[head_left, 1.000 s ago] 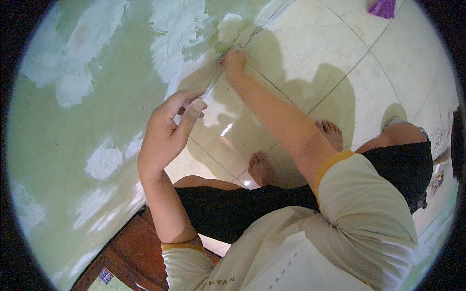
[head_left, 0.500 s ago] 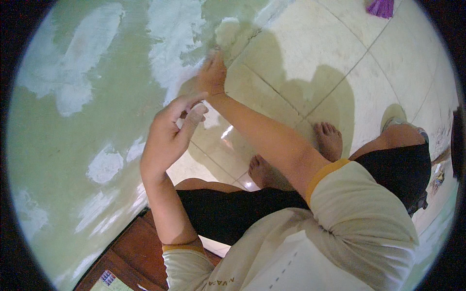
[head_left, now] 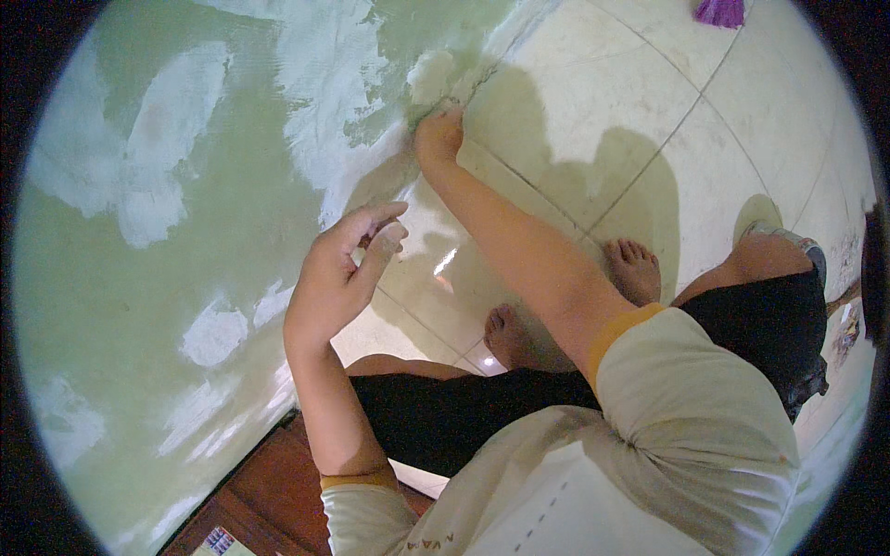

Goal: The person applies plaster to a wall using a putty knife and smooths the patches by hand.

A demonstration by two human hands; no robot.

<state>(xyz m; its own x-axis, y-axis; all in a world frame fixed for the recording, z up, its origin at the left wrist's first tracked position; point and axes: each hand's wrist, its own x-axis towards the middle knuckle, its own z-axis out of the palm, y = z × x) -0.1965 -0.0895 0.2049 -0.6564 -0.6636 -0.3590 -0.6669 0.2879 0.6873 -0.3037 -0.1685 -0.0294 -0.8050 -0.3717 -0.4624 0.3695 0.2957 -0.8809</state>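
Note:
My right hand (head_left: 439,136) reaches to the foot of the green wall (head_left: 250,139), where it meets the tiled floor. Its fingers look bent inward, and whatever they hold, if anything, is hidden. Nearer to me hangs my left hand (head_left: 329,278), raised beside the wall with fingers and thumb curled toward each other. Pale, chalky residue coats its thumb and fingertips; the inside of the grip stays hidden. White filler patches (head_left: 324,83) mark the wall, one ragged patch close to my right hand. A rough crack-like line runs along the wall's base there.
Pale floor tiles (head_left: 649,93) spread to the right, crossed by my shadow. My bare feet (head_left: 633,269) rest on them. A purple tassel-like thing (head_left: 720,12) lies at the top edge. A reddish-brown wooden piece (head_left: 269,491) stands against the wall at lower left.
My right hand has moved right and slightly down along the wall's base, its fingers now more bent. My left hand sits a little lower and farther right, its grip much the same.

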